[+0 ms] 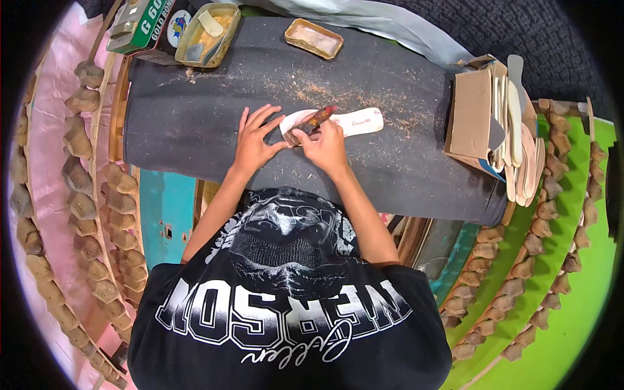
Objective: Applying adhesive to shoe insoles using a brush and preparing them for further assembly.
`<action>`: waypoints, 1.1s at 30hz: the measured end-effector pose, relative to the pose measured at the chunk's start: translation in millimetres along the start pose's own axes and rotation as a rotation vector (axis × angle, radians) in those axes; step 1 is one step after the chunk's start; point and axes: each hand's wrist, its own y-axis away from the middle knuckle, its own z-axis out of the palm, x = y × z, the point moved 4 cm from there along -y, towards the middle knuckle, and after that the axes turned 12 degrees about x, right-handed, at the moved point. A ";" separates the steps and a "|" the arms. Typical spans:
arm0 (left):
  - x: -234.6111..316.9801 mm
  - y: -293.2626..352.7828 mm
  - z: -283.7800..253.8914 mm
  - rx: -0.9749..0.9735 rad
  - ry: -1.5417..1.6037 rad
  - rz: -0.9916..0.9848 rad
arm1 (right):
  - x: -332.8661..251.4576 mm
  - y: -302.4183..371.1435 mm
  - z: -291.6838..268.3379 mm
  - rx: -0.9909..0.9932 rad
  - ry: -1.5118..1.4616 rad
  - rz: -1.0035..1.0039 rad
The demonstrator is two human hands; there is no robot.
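A pale shoe insole [361,123] with dark printing lies across the dark cloth-covered table, its wide end to the left. My right hand [325,146] is closed round a short knife with a red-tipped, mottled handle [320,117]. The knife's grey blade [290,136] points down to the left, over the insole's wide end. Whether its edge touches the insole, I cannot tell. My left hand [257,140] rests on the cloth beside that end, fingers spread and thumb near the insole's rim.
Brown shavings [390,104] litter the cloth [195,123]. At the back stand a yellowish tub with spreaders [207,36] and a small tray [314,39]. A cardboard box [471,117] of insoles is on the right. Rows of wooden shoe lasts [81,169] flank both sides.
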 end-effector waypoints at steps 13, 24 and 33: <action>-3.6 3.3 4.9 0.031 -0.031 0.017 | 30.5 -34.7 -111.4 0.546 0.039 0.065; 0.3 2.3 2.7 0.034 -0.059 -0.011 | 21.8 -34.5 -129.5 0.536 0.176 0.103; -1.1 2.5 1.9 0.032 -0.051 -0.005 | 35.7 -14.0 -114.5 0.488 0.036 0.095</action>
